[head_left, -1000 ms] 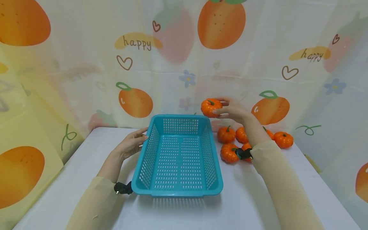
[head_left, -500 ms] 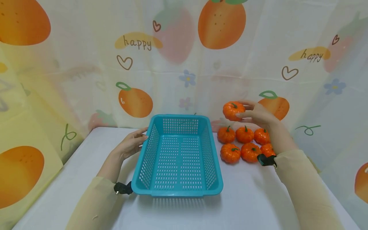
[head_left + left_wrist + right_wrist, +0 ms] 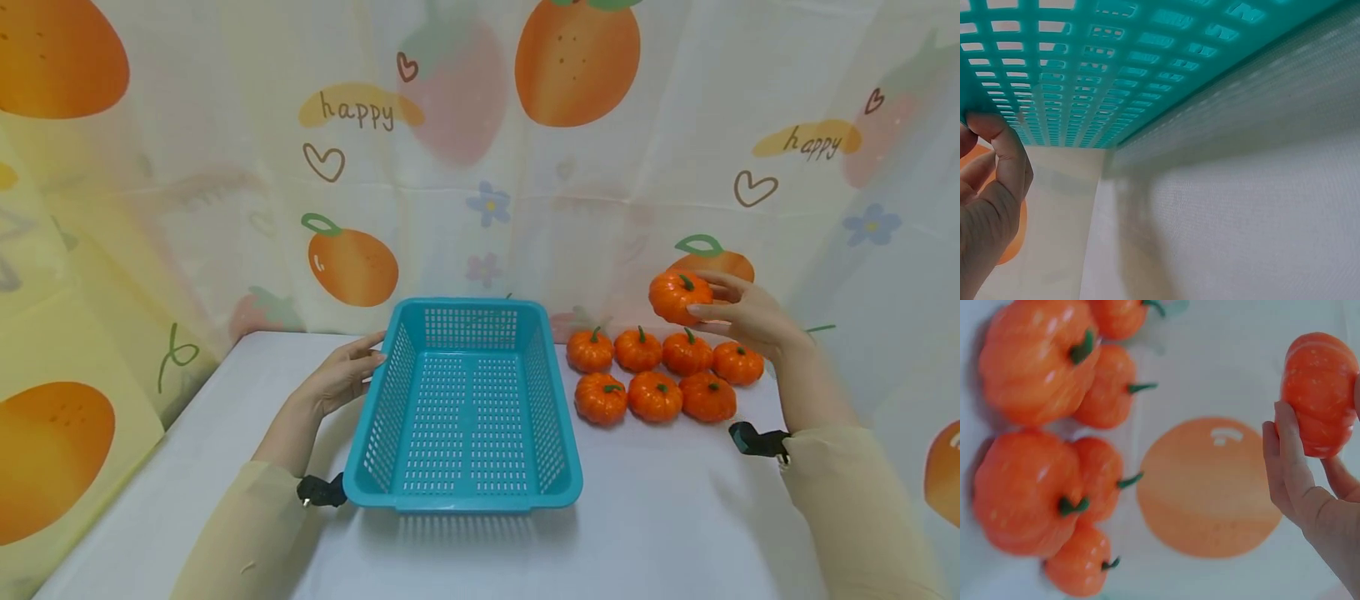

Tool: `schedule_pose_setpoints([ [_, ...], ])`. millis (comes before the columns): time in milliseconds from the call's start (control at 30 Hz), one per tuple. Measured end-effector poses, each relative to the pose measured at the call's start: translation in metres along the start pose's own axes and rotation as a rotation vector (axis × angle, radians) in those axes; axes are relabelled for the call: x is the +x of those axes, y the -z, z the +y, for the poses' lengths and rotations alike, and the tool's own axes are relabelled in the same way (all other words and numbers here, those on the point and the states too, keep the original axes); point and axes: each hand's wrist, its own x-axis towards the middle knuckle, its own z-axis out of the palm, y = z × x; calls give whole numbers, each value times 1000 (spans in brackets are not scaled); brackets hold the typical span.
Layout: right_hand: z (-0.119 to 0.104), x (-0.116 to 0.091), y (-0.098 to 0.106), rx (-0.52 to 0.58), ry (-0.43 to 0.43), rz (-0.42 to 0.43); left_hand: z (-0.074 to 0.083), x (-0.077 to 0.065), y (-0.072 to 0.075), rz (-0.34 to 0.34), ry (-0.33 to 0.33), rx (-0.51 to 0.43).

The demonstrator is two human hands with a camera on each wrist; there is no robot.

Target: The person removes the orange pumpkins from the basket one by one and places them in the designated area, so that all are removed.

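My right hand (image 3: 753,321) holds a small orange pumpkin (image 3: 679,297) with a green stem, raised above the right end of the pumpkin rows. In the right wrist view, fingers and thumb grip this pumpkin (image 3: 1318,394) from its sides. A blue-green plastic basket (image 3: 468,502) with perforated walls stands mid-table with nothing inside. At its left rim rests my left hand (image 3: 343,379), fingertips touching the outer edge, fingers loosely bent. The left wrist view shows those fingers (image 3: 1007,150) against the basket wall (image 3: 1079,81); some fingertips are hidden.
Several small pumpkins (image 3: 656,397) sit in two rows on the white table (image 3: 652,508), right of the basket. Behind the table hangs a printed cloth (image 3: 465,233) with orange fruit pictures. Black straps (image 3: 757,440) circle the wrists.
The right hand has carried its pumpkin rightward, from beside the basket's far right corner to over the right end of the rows. More pumpkins are uncovered. Left hand and basket have stayed put.
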Motion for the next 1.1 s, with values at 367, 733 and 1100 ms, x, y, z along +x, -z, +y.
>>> schedule_pose_setpoints([
  [367,47,-21,34,-73,-75,15,4,0,-1,2,5,-2],
  [733,95,-40,60,3,-122,23,2,1,-2,9,15,-7],
  [1100,137,-59,78,228,-230,2,0,0,1,-1,12,-19],
])
